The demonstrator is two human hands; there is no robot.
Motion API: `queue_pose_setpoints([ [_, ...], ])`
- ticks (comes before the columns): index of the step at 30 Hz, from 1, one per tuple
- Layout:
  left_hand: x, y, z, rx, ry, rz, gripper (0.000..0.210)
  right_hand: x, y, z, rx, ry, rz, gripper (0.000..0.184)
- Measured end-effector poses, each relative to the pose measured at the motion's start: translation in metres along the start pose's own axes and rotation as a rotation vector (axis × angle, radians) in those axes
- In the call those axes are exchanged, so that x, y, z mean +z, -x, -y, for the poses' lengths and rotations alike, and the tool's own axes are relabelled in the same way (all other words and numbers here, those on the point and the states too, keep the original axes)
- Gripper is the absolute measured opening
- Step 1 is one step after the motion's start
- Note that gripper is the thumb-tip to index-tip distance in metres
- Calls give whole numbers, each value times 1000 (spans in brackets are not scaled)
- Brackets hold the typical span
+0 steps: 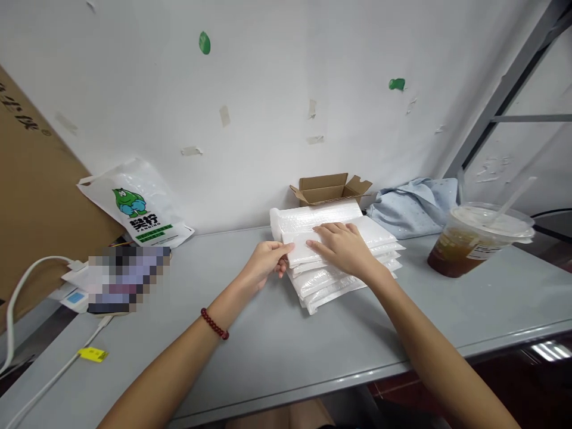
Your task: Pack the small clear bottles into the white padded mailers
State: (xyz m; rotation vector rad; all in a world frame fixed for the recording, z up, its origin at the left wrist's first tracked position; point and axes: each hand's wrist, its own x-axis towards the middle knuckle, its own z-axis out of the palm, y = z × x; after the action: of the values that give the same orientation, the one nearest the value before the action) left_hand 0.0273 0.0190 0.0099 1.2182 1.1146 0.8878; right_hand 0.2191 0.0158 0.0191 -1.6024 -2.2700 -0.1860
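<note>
A stack of white bubble mailers (322, 283) lies on the grey table (268, 369), its layers slightly fanned. My left hand (267, 261) pinches the left edge of the top bubble mailer (298, 245) between thumb and fingers. Flat on the upper face of that mailer rests my right hand (342, 247), fingers stretched out and pointing left. Behind the top one, another white padded piece (313, 217) reaches toward the wall. A red bead bracelet (214, 323) circles my left wrist.
An open cardboard box (330, 189) stands behind the stack. Right of it are a light blue cloth (411, 205) and a lidded plastic cup (478, 238) of brown drink with a straw. At left sit a printed plastic bag (138, 202), a blurred phone-like item (129, 280) and a white cable (58, 375).
</note>
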Motion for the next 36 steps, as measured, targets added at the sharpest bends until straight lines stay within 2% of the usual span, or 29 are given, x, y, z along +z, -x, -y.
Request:
queue_pose_setpoints([
  [2, 0, -1, -3, 37, -16, -18, 30, 0, 0, 0, -1, -6, -60, 46],
  [6, -4, -9, -12, 53, 37, -50, 27, 1, -2, -3, 21, -31, -285, 47],
  [9, -8, -21, -18, 49, 76, -127, 27, 2, -4, -7, 41, -30, -396, 44],
  [11, -9, -30, -22, 53, 75, -184, 27, 2, -5, -8, 37, -31, -381, 40],
  [15, -6, -41, -27, 80, 74, -242, 27, 2, -4, -7, 29, -31, -211, 36],
  [17, -5, -44, -29, 95, 76, -257, 27, 2, -3, -6, 44, -26, -165, 37],
  [25, -7, -49, -25, 110, 81, -314, 26, 1, -3, -5, 55, -18, -145, 36],
  [28, -5, -47, -22, 145, 117, -335, 19, 1, -3, -6, 54, -33, -126, 36],
  [31, -3, -40, -18, 191, 158, -350, 7, 0, -3, -7, 69, -64, -111, 35],
  [36, -8, -20, -5, 203, 163, -381, 13, -3, -2, -7, 58, -132, -153, 34],
])
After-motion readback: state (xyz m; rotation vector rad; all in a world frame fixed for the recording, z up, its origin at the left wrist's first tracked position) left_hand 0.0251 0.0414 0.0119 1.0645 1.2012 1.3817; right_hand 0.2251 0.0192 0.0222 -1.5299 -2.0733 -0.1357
